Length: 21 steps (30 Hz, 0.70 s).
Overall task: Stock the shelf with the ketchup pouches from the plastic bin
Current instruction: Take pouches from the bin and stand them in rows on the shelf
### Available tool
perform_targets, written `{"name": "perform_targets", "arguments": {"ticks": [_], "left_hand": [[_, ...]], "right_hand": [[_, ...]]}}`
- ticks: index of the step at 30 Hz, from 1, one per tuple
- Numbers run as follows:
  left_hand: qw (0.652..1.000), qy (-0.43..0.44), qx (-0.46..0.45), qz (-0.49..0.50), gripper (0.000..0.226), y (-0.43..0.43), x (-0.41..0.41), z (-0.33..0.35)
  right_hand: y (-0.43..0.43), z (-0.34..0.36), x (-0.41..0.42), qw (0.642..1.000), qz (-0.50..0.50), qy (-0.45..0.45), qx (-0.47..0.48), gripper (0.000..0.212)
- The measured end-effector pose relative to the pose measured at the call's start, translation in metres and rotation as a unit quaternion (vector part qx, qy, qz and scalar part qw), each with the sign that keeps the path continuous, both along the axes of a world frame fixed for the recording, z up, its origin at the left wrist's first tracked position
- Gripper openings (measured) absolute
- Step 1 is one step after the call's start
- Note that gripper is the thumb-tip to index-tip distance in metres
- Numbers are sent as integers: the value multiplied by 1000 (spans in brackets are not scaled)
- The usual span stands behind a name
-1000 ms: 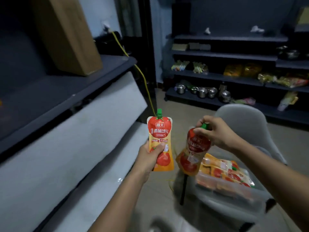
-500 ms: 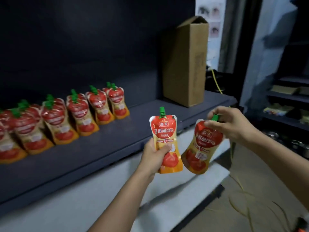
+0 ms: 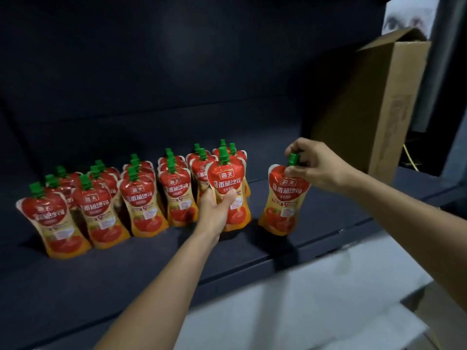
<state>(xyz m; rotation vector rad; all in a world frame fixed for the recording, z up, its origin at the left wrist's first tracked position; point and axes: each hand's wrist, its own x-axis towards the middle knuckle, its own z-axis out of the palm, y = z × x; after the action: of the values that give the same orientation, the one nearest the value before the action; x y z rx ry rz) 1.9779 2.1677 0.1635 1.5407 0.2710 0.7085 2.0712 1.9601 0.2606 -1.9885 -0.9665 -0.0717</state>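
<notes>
Two ketchup pouches are in hand at the shelf [image 3: 151,269]. The left grip [image 3: 217,207] wraps round the waist of the left pouch [image 3: 227,174], held upright at the front of the rightmost column; whether its base touches the board I cannot tell. The right grip [image 3: 316,165] pinches the green cap of the right pouch [image 3: 285,200], which hangs slightly tilted at three o'clock of the other, apart from it, base close to the board. Stocked pouches [image 3: 101,205] stand in several columns running off toward nine o'clock, each a few deep. A cardboard box [image 3: 366,109] stands at one o'clock of the right grip. Stocking looks well advanced; these two need setting down and letting go. The plastic bin is out of view, so what remains cannot be told.
</notes>
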Motion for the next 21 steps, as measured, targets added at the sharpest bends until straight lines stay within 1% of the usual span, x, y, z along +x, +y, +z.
{"name": "perform_targets", "arguments": {"ticks": [3,6,9,11,12,13,15,16,17,18,19,21], "left_hand": [[1000,4,29,5,23,18,15,5],[997,1,73,7,26,32,24,20],[987,50,154,17,24,48,28,45],[960,119,254,21,23,56,30,65],[937,163,309,15,24,58,31,74],[905,213,367,11,26,60,33,83],[831,300,468,21,36,61,38,98],[807,324,493,24,38,62,42,102],[796,335,503,22,36,64,45,106],[793,337,507,22,32,66,49,108],[794,337,506,22,29,68,51,108],[802,334,495,25,31,73,55,107]], "right_hand": [[27,2,17,999,7,-24,-26,28],[47,0,33,997,15,-39,-57,28],[61,-5,48,996,27,-41,-74,28],[68,-8,57,994,38,-37,-93,28],[71,-8,60,993,48,-24,-103,29],[73,-7,64,992,59,-5,-112,29],[76,-4,73,987,77,18,-140,26],[78,-3,77,985,84,18,-151,24],[80,-3,82,983,90,17,-156,22],[84,-2,86,983,95,14,-155,20],[87,-3,90,983,98,13,-152,19],[94,-4,96,984,104,14,-145,17]]}}
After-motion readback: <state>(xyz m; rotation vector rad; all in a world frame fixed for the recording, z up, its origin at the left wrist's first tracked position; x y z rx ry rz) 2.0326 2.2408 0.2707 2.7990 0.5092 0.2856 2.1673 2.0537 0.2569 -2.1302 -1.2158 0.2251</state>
